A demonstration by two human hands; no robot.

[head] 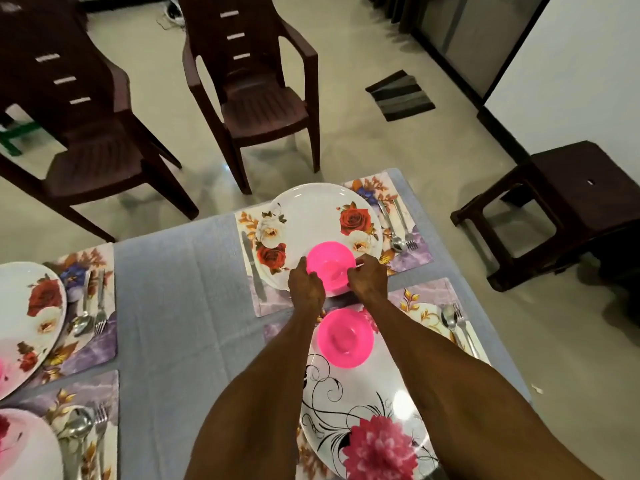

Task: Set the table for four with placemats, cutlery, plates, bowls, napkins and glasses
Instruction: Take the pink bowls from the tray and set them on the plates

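Note:
A pink bowl [329, 263] sits on the near edge of a rose-patterned white plate [315, 216] on the far placemat [408, 261]. My left hand [306, 284] grips the bowl's left rim and my right hand [367, 277] grips its right rim. A second pink bowl [344, 337] rests on the nearer flowered plate [367, 420], between my forearms. A knife [254, 268] lies left of the far plate; a spoon [397, 242] and fork [410, 242] lie to its right. More cutlery [453, 320] lies right of the near plate.
The table has a grey-blue cloth [180, 306]. Two more plates [27, 323] with placemats and cutlery [90, 317] are at the left edge. Dark plastic chairs [256, 98] stand beyond the table, a stool [568, 209] to the right, a striped mat [400, 95] on the floor.

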